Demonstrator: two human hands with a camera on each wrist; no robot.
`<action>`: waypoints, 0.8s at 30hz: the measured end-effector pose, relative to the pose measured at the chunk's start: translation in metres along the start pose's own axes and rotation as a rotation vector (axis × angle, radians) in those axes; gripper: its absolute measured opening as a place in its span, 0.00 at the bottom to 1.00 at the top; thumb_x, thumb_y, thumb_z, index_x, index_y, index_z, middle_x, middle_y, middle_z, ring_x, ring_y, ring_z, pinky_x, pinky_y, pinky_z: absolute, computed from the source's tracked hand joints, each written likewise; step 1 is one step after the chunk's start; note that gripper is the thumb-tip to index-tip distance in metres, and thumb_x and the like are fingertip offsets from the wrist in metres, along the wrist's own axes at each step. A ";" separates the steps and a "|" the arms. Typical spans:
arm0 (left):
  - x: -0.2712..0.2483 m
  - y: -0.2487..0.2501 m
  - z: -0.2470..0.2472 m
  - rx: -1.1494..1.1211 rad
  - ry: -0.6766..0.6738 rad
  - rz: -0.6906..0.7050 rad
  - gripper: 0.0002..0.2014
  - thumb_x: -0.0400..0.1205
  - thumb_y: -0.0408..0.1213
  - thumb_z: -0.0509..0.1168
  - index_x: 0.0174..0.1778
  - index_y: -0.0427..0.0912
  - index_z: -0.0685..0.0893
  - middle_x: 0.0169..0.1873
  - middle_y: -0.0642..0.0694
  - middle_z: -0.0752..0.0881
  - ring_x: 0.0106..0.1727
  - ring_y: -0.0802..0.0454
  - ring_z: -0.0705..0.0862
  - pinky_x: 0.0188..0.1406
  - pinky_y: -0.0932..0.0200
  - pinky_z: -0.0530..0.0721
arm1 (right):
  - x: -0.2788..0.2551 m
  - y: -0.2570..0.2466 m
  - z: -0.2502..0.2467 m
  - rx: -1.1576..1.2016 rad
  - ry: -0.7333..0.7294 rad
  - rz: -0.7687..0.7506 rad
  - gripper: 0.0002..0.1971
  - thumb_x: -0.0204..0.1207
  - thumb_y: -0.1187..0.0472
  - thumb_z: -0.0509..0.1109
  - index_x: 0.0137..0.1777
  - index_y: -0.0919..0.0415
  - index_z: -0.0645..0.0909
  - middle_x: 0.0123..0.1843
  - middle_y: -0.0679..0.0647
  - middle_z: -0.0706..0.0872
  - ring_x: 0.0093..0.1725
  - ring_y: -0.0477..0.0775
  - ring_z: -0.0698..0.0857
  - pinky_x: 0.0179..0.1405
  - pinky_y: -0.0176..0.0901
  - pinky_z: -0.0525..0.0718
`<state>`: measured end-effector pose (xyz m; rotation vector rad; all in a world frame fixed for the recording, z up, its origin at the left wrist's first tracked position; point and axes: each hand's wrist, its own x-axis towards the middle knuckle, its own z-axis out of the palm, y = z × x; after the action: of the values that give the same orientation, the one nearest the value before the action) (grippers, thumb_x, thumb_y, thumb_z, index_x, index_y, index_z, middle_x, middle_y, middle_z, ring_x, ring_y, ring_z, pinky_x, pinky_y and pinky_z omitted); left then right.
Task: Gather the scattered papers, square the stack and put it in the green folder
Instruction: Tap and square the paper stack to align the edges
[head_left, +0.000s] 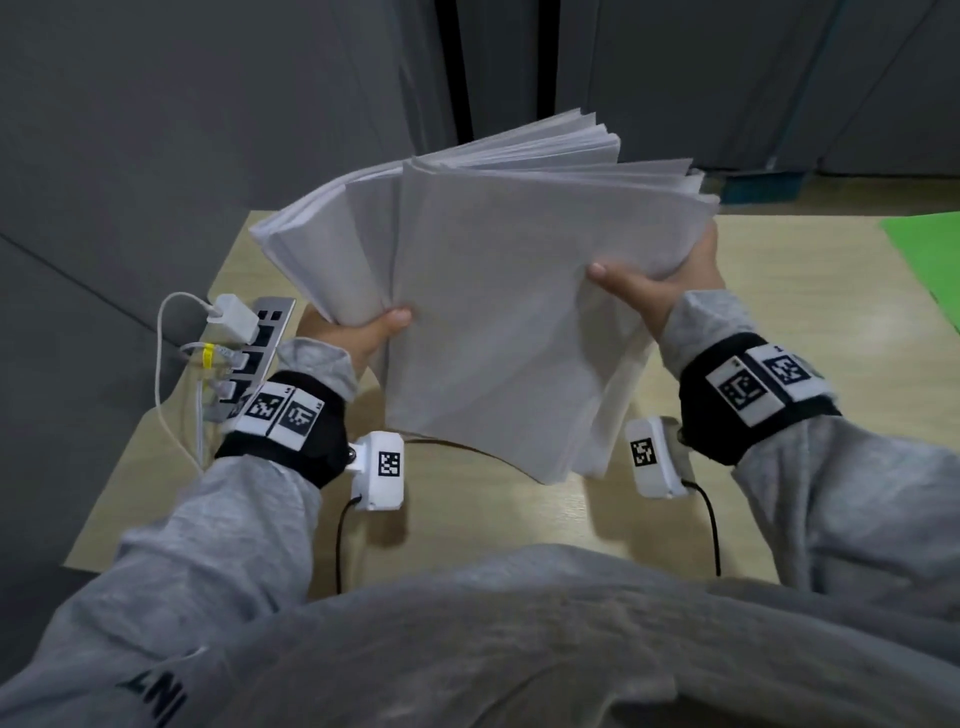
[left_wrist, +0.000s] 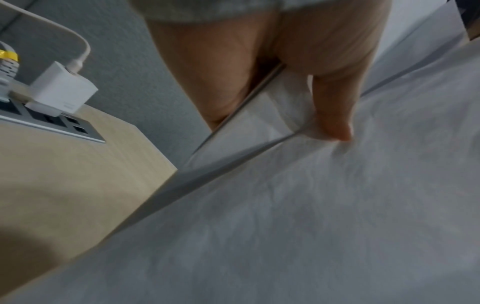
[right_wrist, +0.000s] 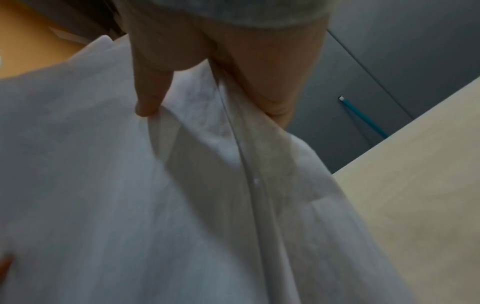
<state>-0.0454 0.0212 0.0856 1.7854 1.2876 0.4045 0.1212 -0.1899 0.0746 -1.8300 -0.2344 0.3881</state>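
A thick, uneven stack of white papers (head_left: 483, 291) is held up above the light wooden desk (head_left: 467, 509), its sheets fanned and out of line. My left hand (head_left: 358, 332) grips the stack's left edge, thumb on the front sheet. My right hand (head_left: 654, 291) grips the right edge, thumb on top and fingers behind. In the left wrist view the left hand's thumb (left_wrist: 335, 115) presses on the papers (left_wrist: 311, 216). In the right wrist view the right hand's thumb (right_wrist: 150, 92) pinches the sheets (right_wrist: 130, 205). A corner of the green folder (head_left: 930, 254) lies on the desk at far right.
A power strip (head_left: 254, 348) with a white charger (head_left: 234, 317) and cables sits at the desk's left edge, also in the left wrist view as the charger (left_wrist: 62, 90). Grey partition panels (head_left: 208, 104) stand behind the desk.
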 end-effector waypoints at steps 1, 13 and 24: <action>-0.001 0.000 -0.002 0.012 -0.009 0.000 0.32 0.72 0.44 0.76 0.68 0.32 0.76 0.65 0.37 0.81 0.65 0.44 0.81 0.50 0.64 0.72 | 0.000 0.003 0.001 -0.003 -0.003 -0.001 0.48 0.57 0.51 0.86 0.76 0.55 0.64 0.57 0.47 0.81 0.60 0.52 0.82 0.62 0.44 0.80; -0.006 0.004 -0.007 0.065 -0.066 0.046 0.21 0.70 0.53 0.75 0.52 0.46 0.80 0.43 0.46 0.83 0.30 0.59 0.75 0.19 0.76 0.71 | -0.014 -0.033 0.012 0.057 0.070 -0.184 0.23 0.62 0.56 0.84 0.55 0.48 0.79 0.45 0.44 0.86 0.47 0.46 0.86 0.45 0.30 0.85; 0.004 0.001 0.001 0.040 -0.125 0.030 0.30 0.70 0.47 0.77 0.65 0.40 0.78 0.58 0.41 0.84 0.59 0.44 0.82 0.50 0.63 0.71 | -0.005 -0.008 0.009 -0.054 0.008 -0.317 0.43 0.61 0.51 0.84 0.72 0.48 0.62 0.63 0.44 0.78 0.59 0.41 0.80 0.51 0.23 0.80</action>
<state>-0.0422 0.0239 0.0848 1.8352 1.1901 0.2809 0.1130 -0.1813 0.0806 -1.8097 -0.5256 0.1539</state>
